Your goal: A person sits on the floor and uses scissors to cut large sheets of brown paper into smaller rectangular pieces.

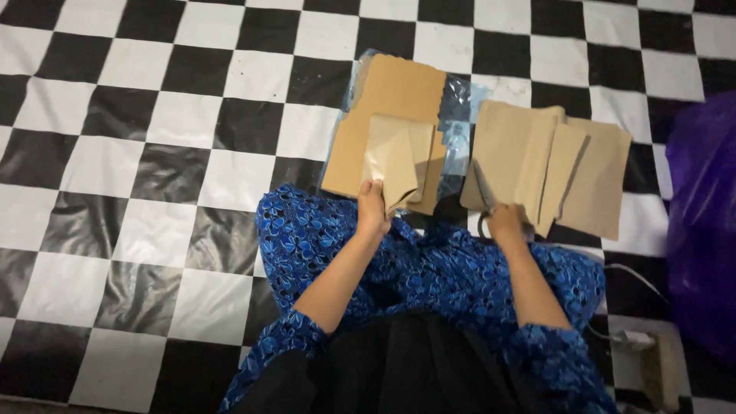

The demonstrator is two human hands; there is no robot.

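From the head camera, the left hand (373,208) gripped a small folded brown paper piece (392,157) over a flat brown cardboard stack (391,100). The right hand (504,222) closed on grey metal scissors (484,188) against larger folded brown paper sheets (537,165), all above the black-and-white checkered floor (153,153).

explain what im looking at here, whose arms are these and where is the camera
There is no machine here. The one picture comes from a camera worn on a person's head, looking down at their own two bare arms and blue patterned clothing over a black and white checkered floor. The left hand holds a small folded piece of brown paper above a larger brown stack lying on clear plastic. The right hand grips scissors at the edge of overlapping brown sheets. A purple bag sits at the right edge.
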